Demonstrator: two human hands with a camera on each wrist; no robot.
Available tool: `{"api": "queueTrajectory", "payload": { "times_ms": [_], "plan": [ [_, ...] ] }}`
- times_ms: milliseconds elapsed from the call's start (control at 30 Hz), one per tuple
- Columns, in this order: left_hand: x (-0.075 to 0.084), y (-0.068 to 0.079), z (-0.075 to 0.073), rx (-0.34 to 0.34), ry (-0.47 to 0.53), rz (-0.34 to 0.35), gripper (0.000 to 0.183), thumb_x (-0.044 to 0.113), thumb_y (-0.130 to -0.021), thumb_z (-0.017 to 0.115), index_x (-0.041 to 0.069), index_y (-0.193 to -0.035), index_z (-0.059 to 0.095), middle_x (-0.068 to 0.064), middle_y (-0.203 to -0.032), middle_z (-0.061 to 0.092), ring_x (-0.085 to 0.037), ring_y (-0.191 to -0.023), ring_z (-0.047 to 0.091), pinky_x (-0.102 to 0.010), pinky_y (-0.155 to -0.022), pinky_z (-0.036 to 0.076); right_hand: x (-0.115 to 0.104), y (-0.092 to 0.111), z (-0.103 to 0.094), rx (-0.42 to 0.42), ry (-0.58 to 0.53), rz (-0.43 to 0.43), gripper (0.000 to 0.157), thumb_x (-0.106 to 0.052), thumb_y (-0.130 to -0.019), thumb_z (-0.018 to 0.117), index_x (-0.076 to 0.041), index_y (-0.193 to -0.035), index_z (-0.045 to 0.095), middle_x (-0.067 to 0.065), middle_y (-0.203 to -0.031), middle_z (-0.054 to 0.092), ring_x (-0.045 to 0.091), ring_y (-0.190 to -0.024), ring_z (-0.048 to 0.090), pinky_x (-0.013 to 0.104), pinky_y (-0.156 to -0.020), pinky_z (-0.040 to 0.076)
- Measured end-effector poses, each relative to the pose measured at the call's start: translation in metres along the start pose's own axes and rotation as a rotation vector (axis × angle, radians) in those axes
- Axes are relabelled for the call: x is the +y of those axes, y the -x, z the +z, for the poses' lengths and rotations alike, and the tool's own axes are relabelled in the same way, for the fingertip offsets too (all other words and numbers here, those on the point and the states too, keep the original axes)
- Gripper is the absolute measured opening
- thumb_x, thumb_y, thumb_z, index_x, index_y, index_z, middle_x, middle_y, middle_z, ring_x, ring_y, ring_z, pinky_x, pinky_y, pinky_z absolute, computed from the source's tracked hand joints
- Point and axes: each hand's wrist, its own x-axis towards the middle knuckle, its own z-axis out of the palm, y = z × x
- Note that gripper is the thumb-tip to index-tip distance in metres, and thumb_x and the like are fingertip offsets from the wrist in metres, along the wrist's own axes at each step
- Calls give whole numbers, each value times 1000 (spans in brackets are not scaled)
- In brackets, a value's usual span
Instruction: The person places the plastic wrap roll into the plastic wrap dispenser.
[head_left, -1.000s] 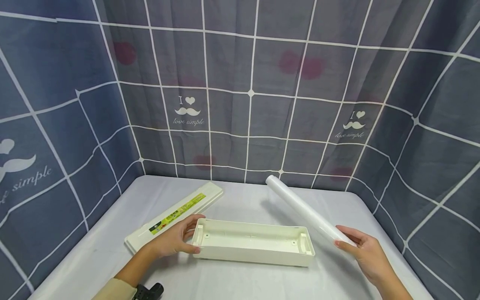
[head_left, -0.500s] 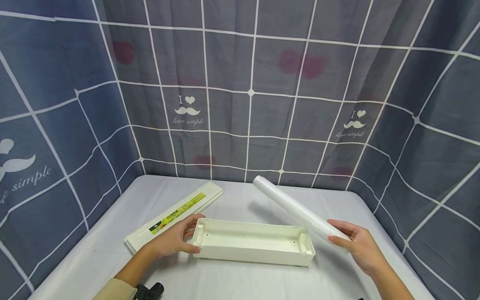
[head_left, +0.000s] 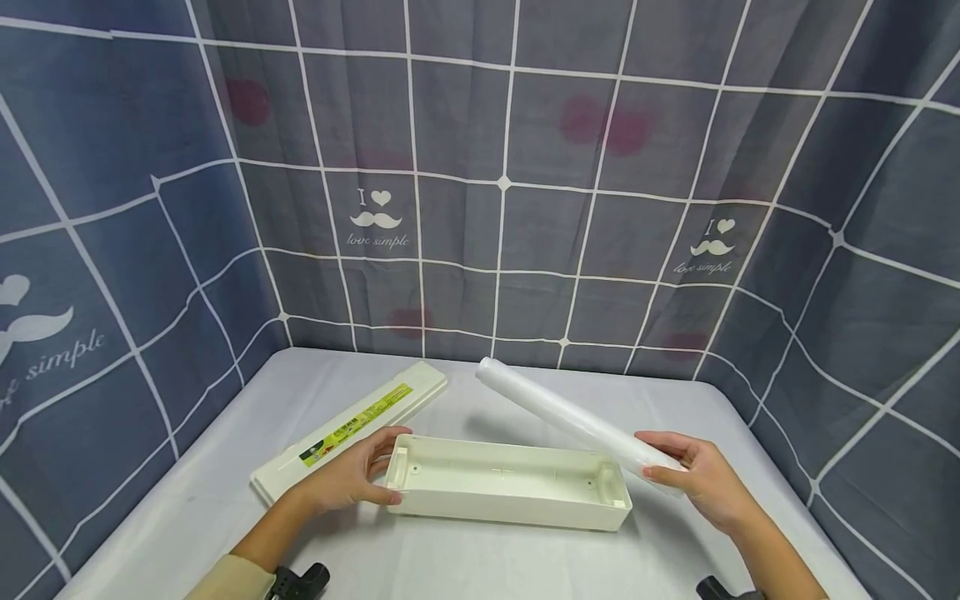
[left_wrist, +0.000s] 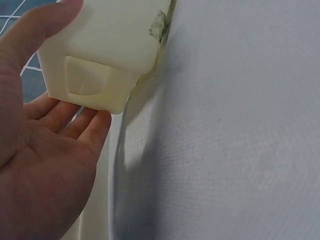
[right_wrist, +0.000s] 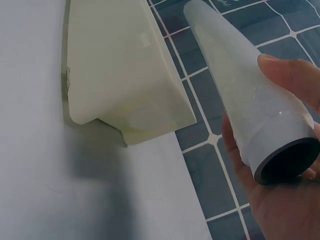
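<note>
A cream, open-topped dispenser box [head_left: 510, 511] sits on the table with its hollow inside facing up. My left hand [head_left: 341, 479] grips its left end, thumb on the front wall and fingers behind. In the left wrist view, the fingertips touch the end of the box [left_wrist: 110, 35]. My right hand [head_left: 701, 483] holds a white cling film roll [head_left: 558, 410] by its near end. The roll slants up to the left, raised behind and partly above the box's right end. The right wrist view shows the roll's dark hollow core end [right_wrist: 287, 162].
A long cream lid [head_left: 422, 380] with a yellow-green label lies slantwise at the left, partly behind my left hand. A white cloth covers the table [head_left: 480, 567]. Dark checked curtains [head_left: 457, 208] enclose the back and both sides.
My right hand has carried the cling film roll leftward, towards the box, and its far end now points further left and slightly lower. My left hand and the box have stayed put.
</note>
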Motion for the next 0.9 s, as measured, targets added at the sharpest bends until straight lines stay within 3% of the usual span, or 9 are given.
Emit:
{"api": "queueTrajectory", "payload": {
  "times_ms": [267, 900],
  "plan": [
    [0, 1, 0, -6, 8, 8, 98, 0, -80, 85, -4, -156, 23, -29, -156, 36, -49, -150, 28, -4, -108, 35, -3, -11, 4, -81, 1, 17, 54, -5, -88, 78, 9, -136, 59, -16, -119, 72, 2, -103, 66, 23, -80, 60],
    [2, 1, 1, -13, 7, 33, 95, 0, -80, 85, -1, -155, 27, -29, -153, 40, -50, -148, 30, -6, -110, 36, 9, -35, 11, -330, -26, -116, 45, 1, -87, 75, 9, -130, 63, -3, -119, 75, 7, -104, 70, 24, -83, 60]
  ]
}}
